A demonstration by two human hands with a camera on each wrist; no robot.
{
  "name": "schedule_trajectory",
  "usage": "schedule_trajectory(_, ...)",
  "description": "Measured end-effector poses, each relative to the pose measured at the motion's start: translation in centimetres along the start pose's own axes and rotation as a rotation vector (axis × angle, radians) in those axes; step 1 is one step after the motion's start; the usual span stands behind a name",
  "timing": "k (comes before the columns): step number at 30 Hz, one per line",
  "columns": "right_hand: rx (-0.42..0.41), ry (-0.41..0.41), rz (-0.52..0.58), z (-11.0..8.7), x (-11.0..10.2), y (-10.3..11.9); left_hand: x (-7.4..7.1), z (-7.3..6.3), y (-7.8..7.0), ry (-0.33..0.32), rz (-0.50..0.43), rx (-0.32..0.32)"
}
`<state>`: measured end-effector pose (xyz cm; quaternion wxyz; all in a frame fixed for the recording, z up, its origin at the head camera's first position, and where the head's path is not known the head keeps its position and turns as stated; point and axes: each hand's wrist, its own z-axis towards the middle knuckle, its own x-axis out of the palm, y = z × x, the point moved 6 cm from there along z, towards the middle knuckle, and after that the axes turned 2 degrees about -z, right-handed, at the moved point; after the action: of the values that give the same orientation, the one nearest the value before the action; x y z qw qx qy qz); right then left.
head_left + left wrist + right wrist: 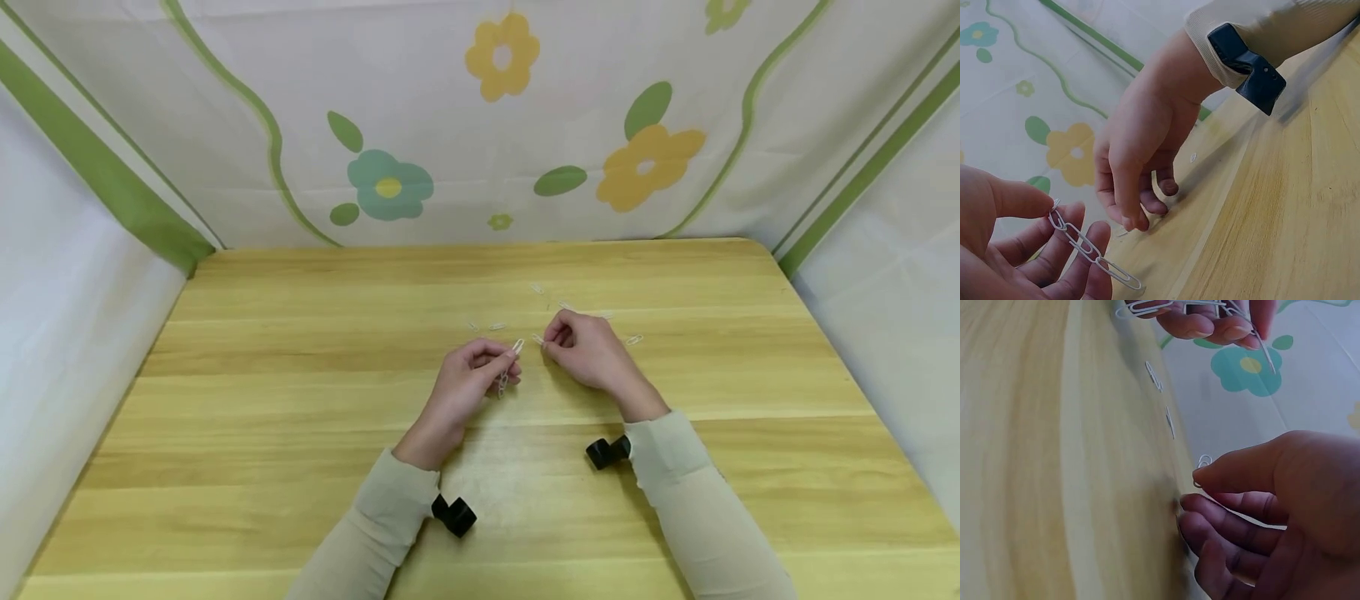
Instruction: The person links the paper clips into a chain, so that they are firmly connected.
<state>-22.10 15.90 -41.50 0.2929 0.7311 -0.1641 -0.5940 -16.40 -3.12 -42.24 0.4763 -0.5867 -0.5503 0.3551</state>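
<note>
A chain of white paper clips point(1083, 245) is in the left hand point(472, 379), whose thumb and fingers pinch it near one end; one clip pokes up past the fingertips and the linked rest dangles below, in front of the other fingers, above the desk point(262, 375). Just to the right of the chain, and apart from it, the right hand point(592, 350) pinches a single clip point(537, 339) between thumb and forefinger, its other fingers curled loosely. More white clips lie loose on the desk. Beyond the chain and slightly to its left are two, a thin one point(472, 326) and a nearer one point(498, 326). Beyond the chain and to its right lies a far clip point(536, 288), and farther right another clip point(566, 306) sits close by the right hand's knuckles. Well to the right of the chain, past the right hand, are a partly hidden clip point(606, 316) and an outermost clip point(634, 339). Nearer the person than the chain are two pale sleeves point(682, 467), each with a black wrist camera point(455, 517) at the cuff. Farthest beyond the chain, a white cloth point(450, 125) with flowers and green leaves hangs at the desk's back edge.
</note>
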Motion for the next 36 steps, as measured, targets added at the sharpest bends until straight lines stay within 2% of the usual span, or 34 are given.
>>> schedule_trajectory(11,-0.121,0.001,0.218,-0.7,-0.8,1.5,0.1,-0.2,-0.2,0.005,0.003,0.010)
schedule_trajectory(18,-0.183,0.042,0.350,-1.0,-0.8,2.8,-0.1,-0.4,-0.2,-0.010,0.003,-0.002)
schedule_trajectory(26,-0.158,0.042,0.389,-1.4,-0.6,2.9,-0.2,-0.4,0.1,-0.012,-0.002,-0.001)
schedule_trajectory(36,-0.184,0.062,0.416,-1.5,-0.9,3.3,-0.2,-0.5,-0.1,-0.011,0.008,0.006)
